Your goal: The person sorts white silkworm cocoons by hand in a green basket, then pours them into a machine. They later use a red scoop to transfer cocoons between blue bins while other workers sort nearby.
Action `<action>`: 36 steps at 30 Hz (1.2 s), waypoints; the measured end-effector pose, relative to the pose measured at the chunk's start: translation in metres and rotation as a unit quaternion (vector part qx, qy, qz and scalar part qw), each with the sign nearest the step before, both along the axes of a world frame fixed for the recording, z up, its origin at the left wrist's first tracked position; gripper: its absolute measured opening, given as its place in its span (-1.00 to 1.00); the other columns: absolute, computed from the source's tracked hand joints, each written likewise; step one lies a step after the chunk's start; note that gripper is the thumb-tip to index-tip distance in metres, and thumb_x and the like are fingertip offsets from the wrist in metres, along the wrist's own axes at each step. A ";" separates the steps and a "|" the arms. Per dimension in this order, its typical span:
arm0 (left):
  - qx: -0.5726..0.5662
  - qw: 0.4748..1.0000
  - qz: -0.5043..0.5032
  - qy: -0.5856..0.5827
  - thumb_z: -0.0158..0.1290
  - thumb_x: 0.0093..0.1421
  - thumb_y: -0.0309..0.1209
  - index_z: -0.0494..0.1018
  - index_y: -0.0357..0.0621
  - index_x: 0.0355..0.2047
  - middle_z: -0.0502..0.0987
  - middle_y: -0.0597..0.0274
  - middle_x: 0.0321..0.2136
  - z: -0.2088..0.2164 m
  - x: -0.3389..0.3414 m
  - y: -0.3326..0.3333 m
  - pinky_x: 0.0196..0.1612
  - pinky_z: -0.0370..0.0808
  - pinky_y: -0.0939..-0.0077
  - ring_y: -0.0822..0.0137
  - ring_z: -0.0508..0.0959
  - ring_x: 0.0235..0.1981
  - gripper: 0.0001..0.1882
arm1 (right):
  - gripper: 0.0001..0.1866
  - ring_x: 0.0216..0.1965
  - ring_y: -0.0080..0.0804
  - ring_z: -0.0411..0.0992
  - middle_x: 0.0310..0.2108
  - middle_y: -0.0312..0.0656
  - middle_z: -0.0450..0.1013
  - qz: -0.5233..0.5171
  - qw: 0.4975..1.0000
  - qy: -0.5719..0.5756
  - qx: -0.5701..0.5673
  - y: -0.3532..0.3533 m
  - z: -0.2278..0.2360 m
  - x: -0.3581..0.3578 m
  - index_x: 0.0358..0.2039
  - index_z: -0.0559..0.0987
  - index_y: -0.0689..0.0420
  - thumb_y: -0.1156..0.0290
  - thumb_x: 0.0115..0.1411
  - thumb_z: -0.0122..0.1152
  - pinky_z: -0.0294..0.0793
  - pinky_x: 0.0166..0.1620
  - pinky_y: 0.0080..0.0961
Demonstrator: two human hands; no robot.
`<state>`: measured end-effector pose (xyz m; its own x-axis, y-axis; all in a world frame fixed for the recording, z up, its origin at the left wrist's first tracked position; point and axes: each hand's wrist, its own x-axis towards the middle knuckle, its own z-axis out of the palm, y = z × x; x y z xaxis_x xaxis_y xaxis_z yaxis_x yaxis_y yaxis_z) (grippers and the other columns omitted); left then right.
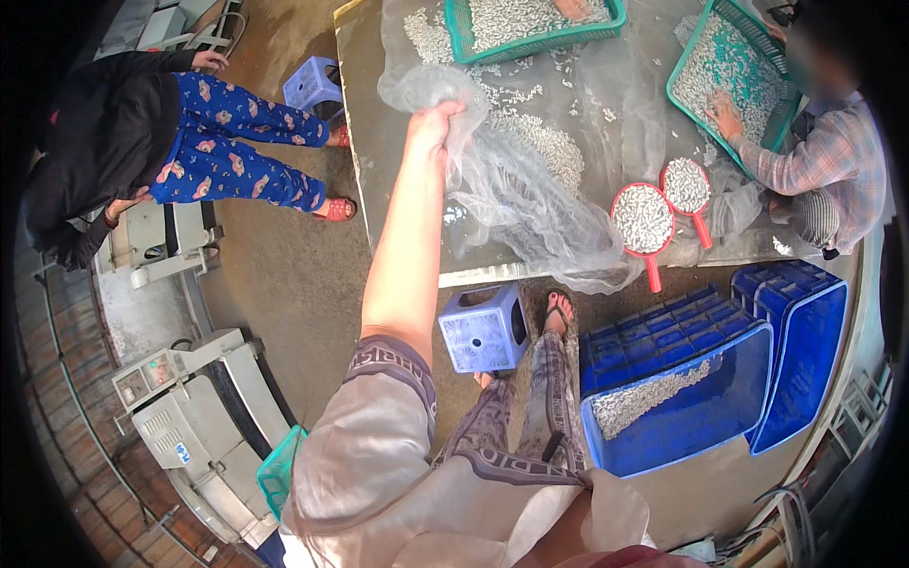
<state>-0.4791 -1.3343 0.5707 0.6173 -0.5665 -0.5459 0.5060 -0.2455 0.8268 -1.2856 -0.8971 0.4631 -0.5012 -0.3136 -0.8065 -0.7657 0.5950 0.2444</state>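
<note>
My left hand (pixel 437 123) reaches far out over the grey table and is closed round a bunched, sheer white net (pixel 516 189). Part of the net puffs up beyond my fist, and the rest trails right across the tabletop to the near edge, where it hangs slightly over. Small white pellets (pixel 542 142) lie loose on the table beside and partly under the net. By its right end sit two round red dippers with handles, a nearer one (pixel 644 222) and a farther one (pixel 686 186), both full of pellets. My right hand is not in view.
Green baskets of pellets, one at the back (pixel 530 45) and one at the right (pixel 682 95), have other people's hands in them. Blue crates (pixel 677 454) stand right of my legs, with a purple stool (pixel 485 331) before me. Someone in patterned trousers (pixel 237 142) stands left, near machines (pixel 204 426).
</note>
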 end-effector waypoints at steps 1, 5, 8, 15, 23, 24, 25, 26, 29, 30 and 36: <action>-0.003 1.000 -0.014 -0.018 0.05 -0.07 -0.48 0.39 -0.37 -0.32 0.48 0.09 -0.47 0.009 -0.006 -0.005 -0.57 0.46 0.44 0.25 0.50 -0.54 -0.72 | -0.57 -0.44 -0.23 0.47 -0.39 -0.02 0.46 -0.007 1.000 -0.001 -0.004 0.001 0.001 0.005 -0.27 0.48 0.15 0.20 -0.17 0.16 0.44 -0.31 -0.36; -0.006 0.997 -0.028 -0.074 0.03 -0.10 -0.55 0.39 -0.40 -0.27 0.50 0.08 -0.38 0.032 -0.038 0.015 -0.28 0.45 0.41 0.25 0.51 -0.37 -0.69 | -0.57 -0.46 -0.25 0.47 -0.40 -0.02 0.46 -0.032 0.999 -0.008 -0.017 0.000 0.001 0.024 -0.27 0.48 0.16 0.20 -0.17 0.16 0.44 -0.33 -0.36; 0.020 0.996 0.044 -0.079 0.03 -0.11 -0.55 0.38 -0.40 -0.23 0.49 0.05 -0.34 -0.009 -0.016 0.081 -0.27 0.44 0.40 0.23 0.51 -0.35 -0.64 | -0.57 -0.47 -0.26 0.47 -0.40 -0.03 0.46 -0.033 0.999 -0.021 -0.016 -0.007 0.000 0.026 -0.27 0.48 0.16 0.20 -0.17 0.16 0.44 -0.34 -0.37; 0.261 0.943 0.204 -0.042 0.10 -0.18 -0.53 0.29 -0.45 -0.15 0.45 -0.05 -0.25 -0.177 0.020 0.275 -0.25 0.45 0.29 0.12 0.48 -0.24 -0.49 | -0.58 -0.51 -0.31 0.46 -0.43 -0.03 0.45 -0.044 0.998 -0.034 -0.039 -0.008 -0.012 0.030 -0.27 0.48 0.18 0.23 -0.17 0.16 0.45 -0.42 -0.39; 0.495 0.846 0.042 -0.193 0.23 -0.23 -0.24 0.16 -0.27 0.02 0.30 -0.19 -0.07 -0.232 0.004 0.310 -0.03 0.32 0.24 -0.03 0.37 -0.07 -0.20 | -0.63 -0.62 -0.37 0.41 -0.51 -0.07 0.43 -0.071 0.990 -0.058 -0.110 -0.042 -0.015 0.029 -0.29 0.47 0.23 0.33 -0.14 0.15 0.41 -0.56 -0.46; 0.512 0.834 0.045 -0.203 0.23 -0.22 -0.22 0.12 -0.24 0.05 0.25 -0.19 -0.03 -0.224 -0.007 0.293 -0.01 0.30 0.25 -0.02 0.34 -0.04 -0.17 | -0.64 -0.62 -0.38 0.40 -0.53 -0.08 0.42 -0.092 0.989 -0.053 -0.101 -0.044 -0.016 0.029 -0.29 0.47 0.24 0.33 -0.13 0.15 0.40 -0.57 -0.46; 0.532 0.818 0.054 -0.213 0.23 -0.22 -0.20 0.07 -0.21 0.07 0.20 -0.19 0.02 -0.196 -0.022 0.278 0.01 0.28 0.25 -0.02 0.31 0.00 -0.13 | -0.64 -0.62 -0.39 0.40 -0.55 -0.09 0.42 -0.106 0.989 -0.052 -0.088 -0.051 -0.014 0.031 -0.30 0.47 0.24 0.33 -0.13 0.15 0.39 -0.57 -0.47; 0.527 0.819 0.038 -0.225 0.22 -0.22 -0.20 0.06 -0.19 0.08 0.17 -0.19 0.04 -0.176 -0.027 0.269 0.02 0.27 0.25 -0.02 0.29 0.01 -0.12 | -0.65 -0.61 -0.39 0.40 -0.55 -0.09 0.42 -0.112 0.988 -0.059 -0.093 -0.056 -0.017 0.035 -0.30 0.47 0.24 0.33 -0.12 0.15 0.39 -0.57 -0.46; 0.481 0.834 -0.024 -0.269 0.22 -0.21 -0.19 0.05 -0.15 0.09 0.13 -0.19 0.06 -0.148 -0.051 0.252 0.03 0.25 0.25 -0.02 0.25 0.03 -0.12 | -0.67 -0.58 -0.38 0.40 -0.56 -0.11 0.42 -0.098 0.985 -0.072 -0.122 -0.063 -0.019 0.043 -0.31 0.48 0.24 0.33 -0.11 0.15 0.39 -0.54 -0.44; 0.455 0.843 -0.039 -0.283 0.21 -0.21 -0.19 0.07 -0.15 0.09 0.16 -0.20 0.04 -0.150 -0.064 0.260 0.03 0.25 0.26 -0.02 0.27 0.02 -0.14 | -0.67 -0.56 -0.37 0.41 -0.55 -0.11 0.43 -0.059 0.986 -0.076 -0.136 -0.066 -0.027 0.038 -0.32 0.48 0.24 0.33 -0.10 0.15 0.40 -0.52 -0.43; 0.415 0.841 -0.240 -0.250 0.20 -0.22 -0.22 0.27 -0.20 -0.04 0.36 -0.14 -0.12 -0.159 -0.161 0.313 -0.01 0.31 0.32 0.03 0.36 -0.06 -0.30 | -0.68 -0.44 -0.30 0.45 -0.47 -0.06 0.47 0.039 0.972 -0.125 -0.193 -0.122 -0.048 0.057 -0.34 0.51 0.24 0.32 -0.13 0.17 0.42 -0.36 -0.41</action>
